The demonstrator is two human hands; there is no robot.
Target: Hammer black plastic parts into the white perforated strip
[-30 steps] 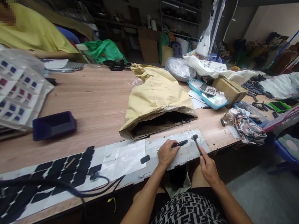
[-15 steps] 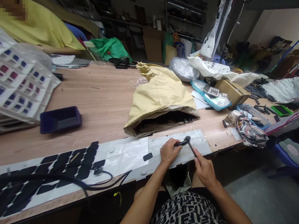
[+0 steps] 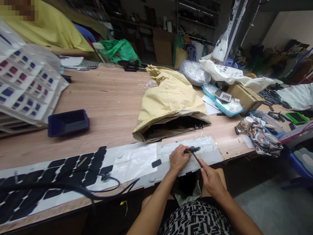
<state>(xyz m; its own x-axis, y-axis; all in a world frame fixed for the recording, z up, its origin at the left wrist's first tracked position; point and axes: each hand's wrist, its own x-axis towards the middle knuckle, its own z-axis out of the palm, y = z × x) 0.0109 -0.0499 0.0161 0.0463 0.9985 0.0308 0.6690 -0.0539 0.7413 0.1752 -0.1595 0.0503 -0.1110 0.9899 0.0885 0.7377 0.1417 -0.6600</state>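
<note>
My left hand [image 3: 178,159] rests on a clear plastic sheet [image 3: 207,153] at the table's near edge, its fingers pinched on a small black clip-like piece [image 3: 194,150]. My right hand [image 3: 211,178] grips the thin handle of a small hammer [image 3: 193,152], whose round head sits right on top of the black piece. A single flat black pad [image 3: 156,163] lies on the sheet just left of my left hand.
An open yellow paper sack [image 3: 168,104] lies behind the sheet. A dark blue tray [image 3: 67,122], stacked blister cards [image 3: 26,88], rows of black pads [image 3: 61,176] and a black cable [image 3: 73,189] sit left. Baskets, a calculator [image 3: 223,96] and boxes crowd the right. A person in yellow sits far left.
My right hand has swung the small hammer leftward, from beside the black piece to directly on it. My left hand kept holding the piece in place.
</note>
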